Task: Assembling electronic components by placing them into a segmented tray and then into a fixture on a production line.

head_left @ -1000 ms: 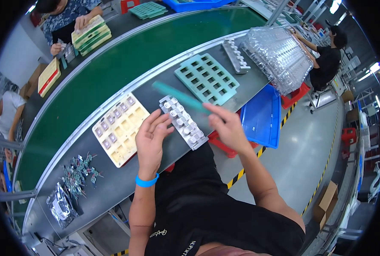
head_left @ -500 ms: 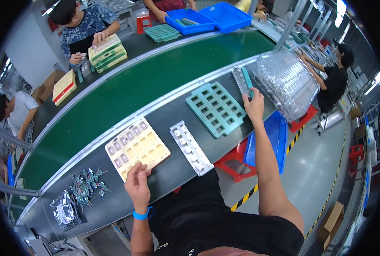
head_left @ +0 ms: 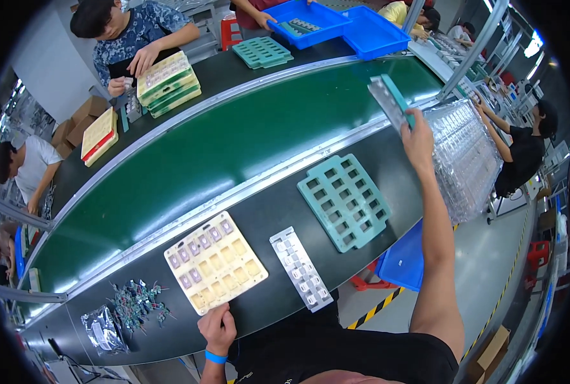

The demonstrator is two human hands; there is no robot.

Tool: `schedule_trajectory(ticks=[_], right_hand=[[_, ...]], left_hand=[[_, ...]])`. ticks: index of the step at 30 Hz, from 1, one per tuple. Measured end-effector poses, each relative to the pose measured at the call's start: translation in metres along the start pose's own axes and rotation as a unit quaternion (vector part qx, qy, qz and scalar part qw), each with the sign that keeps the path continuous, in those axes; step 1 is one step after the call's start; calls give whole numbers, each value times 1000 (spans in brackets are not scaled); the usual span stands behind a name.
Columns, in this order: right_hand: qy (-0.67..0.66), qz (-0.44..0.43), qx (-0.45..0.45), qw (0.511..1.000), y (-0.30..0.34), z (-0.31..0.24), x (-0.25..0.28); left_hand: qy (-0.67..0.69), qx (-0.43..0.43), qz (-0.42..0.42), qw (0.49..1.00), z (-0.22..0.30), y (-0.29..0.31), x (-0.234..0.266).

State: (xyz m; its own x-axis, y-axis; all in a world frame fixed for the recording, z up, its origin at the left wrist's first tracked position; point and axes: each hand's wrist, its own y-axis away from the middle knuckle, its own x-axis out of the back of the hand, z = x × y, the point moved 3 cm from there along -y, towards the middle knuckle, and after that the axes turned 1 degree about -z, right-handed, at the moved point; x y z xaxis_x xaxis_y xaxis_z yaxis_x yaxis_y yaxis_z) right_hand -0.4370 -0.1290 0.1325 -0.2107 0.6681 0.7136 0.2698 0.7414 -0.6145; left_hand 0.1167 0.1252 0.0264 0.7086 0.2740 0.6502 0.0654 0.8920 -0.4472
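My right hand (head_left: 418, 137) is closed on the end of a long teal-and-grey strip (head_left: 390, 99), held up over the belt's near edge. At the near edge of a cream tray (head_left: 254, 281), my left hand (head_left: 218, 328) has its fingers curled in, and whatever they may hold is hidden. Small lilac parts (head_left: 203, 242) fill the tray's far row and some nearer pockets; other pockets are bare. A grey strip (head_left: 301, 269) with white parts lies right of it. Farther right rests a teal tray (head_left: 344, 201) with square openings.
A green conveyor belt (head_left: 234, 134) curves beyond my bench. Wired circuit boards (head_left: 141, 306) lie in a pile by a silvery bag (head_left: 104, 329). Clear plastic trays (head_left: 464, 160) stand at right, above a blue bin (head_left: 401, 259). A person (head_left: 145, 38) works across the belt beside stacked cream trays (head_left: 170, 83).
My right hand has lifted the teal-and-grey strip off the bench, up and away toward the belt. My left hand has drawn to the cream tray's near edge, fingers more curled. The view has shifted.
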Motion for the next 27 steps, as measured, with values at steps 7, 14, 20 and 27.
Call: schedule_trajectory(ticks=[7, 14, 20, 27], right_hand=[[-28, 3, 45, 999, -81, -41, -62], [1, -16, -3, 1000, -159, -69, -148], [-4, -29, -77, 997, -222, -115, -204], [3, -23, -122, 992, -256, -121, -257]], left_hand=[[-19, 2, 5, 1000, -3, -2, -3], [-34, 9, -14, 999, -2, -3, -3], [-71, 13, -7, 997, 1, -2, -2], [-67, -2, 7, 998, -5, 1, -6]])
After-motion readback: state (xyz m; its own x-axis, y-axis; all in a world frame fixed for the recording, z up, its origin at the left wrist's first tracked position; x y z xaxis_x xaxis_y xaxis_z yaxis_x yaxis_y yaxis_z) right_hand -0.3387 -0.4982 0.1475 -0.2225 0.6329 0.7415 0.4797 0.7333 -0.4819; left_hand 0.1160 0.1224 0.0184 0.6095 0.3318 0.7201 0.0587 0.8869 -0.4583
